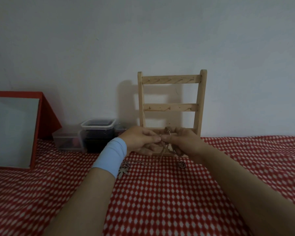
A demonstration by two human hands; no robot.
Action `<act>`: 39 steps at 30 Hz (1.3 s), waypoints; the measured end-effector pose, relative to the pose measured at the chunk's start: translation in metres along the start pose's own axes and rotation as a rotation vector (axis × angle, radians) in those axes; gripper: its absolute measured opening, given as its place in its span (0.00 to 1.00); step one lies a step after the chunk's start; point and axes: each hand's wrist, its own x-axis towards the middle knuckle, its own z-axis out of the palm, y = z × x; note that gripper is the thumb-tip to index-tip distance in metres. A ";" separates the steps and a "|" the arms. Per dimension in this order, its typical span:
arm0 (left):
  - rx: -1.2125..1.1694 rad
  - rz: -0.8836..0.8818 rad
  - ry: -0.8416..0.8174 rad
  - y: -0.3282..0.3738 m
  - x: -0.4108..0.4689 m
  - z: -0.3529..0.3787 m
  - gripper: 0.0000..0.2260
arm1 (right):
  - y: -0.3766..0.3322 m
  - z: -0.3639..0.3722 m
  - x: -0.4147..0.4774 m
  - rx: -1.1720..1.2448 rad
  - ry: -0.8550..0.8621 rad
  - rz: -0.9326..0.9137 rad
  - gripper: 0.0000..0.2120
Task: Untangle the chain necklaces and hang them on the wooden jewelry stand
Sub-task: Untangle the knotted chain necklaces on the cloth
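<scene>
Fingertips of the left hand (140, 139) and right hand (182, 142) pinch the tangled chain necklaces (164, 147) between them, held up so the loose ends dangle and the knot shows. A leaf pendant (123, 171) trails on the red checked cloth (160, 201). Behind stands the wooden jewelry stand (171, 103), its hooks bare.

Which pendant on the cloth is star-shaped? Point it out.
The pale spiky pendant lying beside the blue wristband of the left arm. The other pendant, nearer the right wrist, is a dark round ring.
</scene>
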 end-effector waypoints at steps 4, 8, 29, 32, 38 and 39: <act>0.031 0.052 0.048 -0.001 0.002 -0.004 0.05 | 0.001 0.002 0.004 -0.077 -0.011 0.042 0.17; 0.130 0.085 0.066 -0.004 0.004 -0.007 0.07 | -0.004 0.003 0.003 -0.378 -0.009 0.067 0.15; 0.017 0.130 -0.088 -0.005 0.004 0.002 0.08 | -0.007 0.006 0.005 -0.041 -0.030 -0.009 0.16; -0.035 0.063 -0.046 -0.004 0.005 0.002 0.10 | -0.007 0.004 0.004 0.038 0.005 -0.081 0.14; -0.289 0.137 0.002 0.003 0.002 0.008 0.09 | -0.008 -0.007 -0.001 0.207 -0.082 0.041 0.20; -0.320 0.164 0.018 0.003 0.002 0.008 0.10 | -0.008 -0.009 -0.003 0.163 -0.140 0.087 0.21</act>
